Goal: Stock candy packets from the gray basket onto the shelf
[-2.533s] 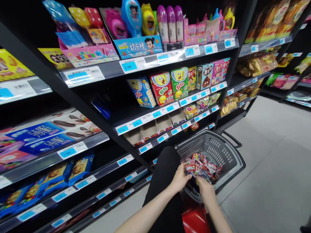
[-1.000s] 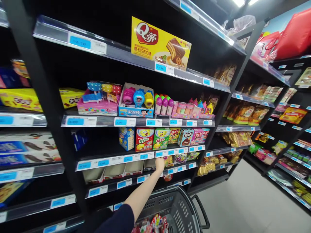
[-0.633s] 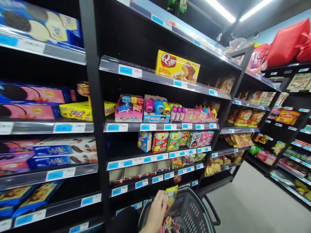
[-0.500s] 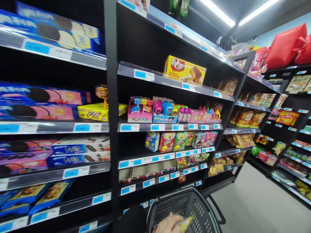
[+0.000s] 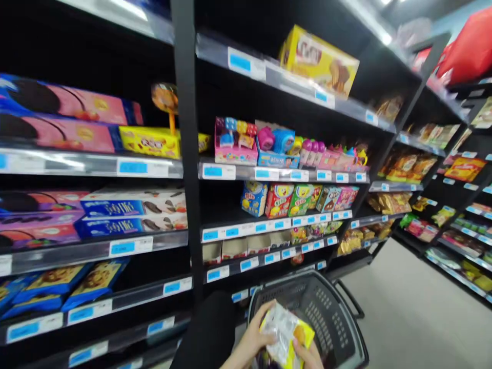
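A yellow and white snack packet (image 5: 286,333) is gripped at both sides, above the open top of a dark grey shopping basket (image 5: 355,335). My left hand (image 5: 258,330) has its fingers wrapped round the packet's left side. On the lower right edge, the fingers of my right hand (image 5: 305,353) press against the wrapper; part of that hand is cut off by the frame. Some dark items inside the basket show only partly beneath the packet.
Black shelving with blue price tags runs along the front, holding blue and pink cookie boxes (image 5: 73,128), a yellow cake box (image 5: 321,61) and small candy boxes (image 5: 279,200). A basket handle (image 5: 349,300) sticks out right. Grey floor (image 5: 400,307) lies beyond.
The yellow packet has come up out of the basket and is now held between both hands; earlier only one hand showed, low in the basket. The view has tilted downward.
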Demonstrator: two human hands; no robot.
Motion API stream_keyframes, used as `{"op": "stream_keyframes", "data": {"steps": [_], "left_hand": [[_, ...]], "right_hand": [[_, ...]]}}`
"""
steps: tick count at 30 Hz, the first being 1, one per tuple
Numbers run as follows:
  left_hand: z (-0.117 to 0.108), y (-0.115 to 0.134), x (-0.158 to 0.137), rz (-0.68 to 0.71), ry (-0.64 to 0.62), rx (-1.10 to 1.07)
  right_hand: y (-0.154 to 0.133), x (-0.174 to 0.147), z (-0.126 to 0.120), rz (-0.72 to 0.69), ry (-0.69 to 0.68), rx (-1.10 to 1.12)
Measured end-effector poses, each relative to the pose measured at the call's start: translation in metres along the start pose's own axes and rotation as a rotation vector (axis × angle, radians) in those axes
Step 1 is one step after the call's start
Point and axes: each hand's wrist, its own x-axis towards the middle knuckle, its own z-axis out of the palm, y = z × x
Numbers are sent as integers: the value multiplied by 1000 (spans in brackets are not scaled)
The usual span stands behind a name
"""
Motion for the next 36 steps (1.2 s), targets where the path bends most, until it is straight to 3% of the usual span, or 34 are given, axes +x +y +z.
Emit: {"op": "stream_keyframes", "data": {"steps": [4, 9, 11, 15, 17, 20, 23, 26, 28, 29, 31, 33, 34, 36], "left_hand": [[10, -6, -1, -203, -73, 4], [7, -17, 4, -195, 13, 134], [6, -19, 2, -180, 63, 138], [7, -17, -2, -201, 65, -111], [6, -15, -2, -258, 75, -250], [1, -13, 1, -331, 100, -276], [-1, -11, 0, -416, -76, -172], [6, -12, -4, -457, -276, -23], [12, -14, -4, -435, -307, 44], [14, -16, -4, -417, -267, 55], [15, -18, 0, -395, -95, 21], [12, -17, 3, -417, 85, -104], [10, -16, 5, -440, 113, -192], [4, -13, 5, -466, 42, -352]], "right_hand": [[16, -11, -19, 77, 60, 128], [7, -2, -33, -63, 274, 50], [8, 3, -35, -103, 295, -16], [17, 8, -37, -140, 281, -110], [17, 10, -45, -135, 261, -167], [6, 11, -64, -139, 235, -329], [-12, 7, -74, -124, 176, -375], [-20, -1, -61, 40, -85, -325], [-14, -4, -46, 125, -192, -385], [-9, -5, -40, 138, -184, -419], [4, -2, -33, 123, -44, -409], [14, 2, -35, 91, 186, -284], [18, 4, -37, 69, 298, -206], [20, 6, -43, 17, 446, -83]]}}
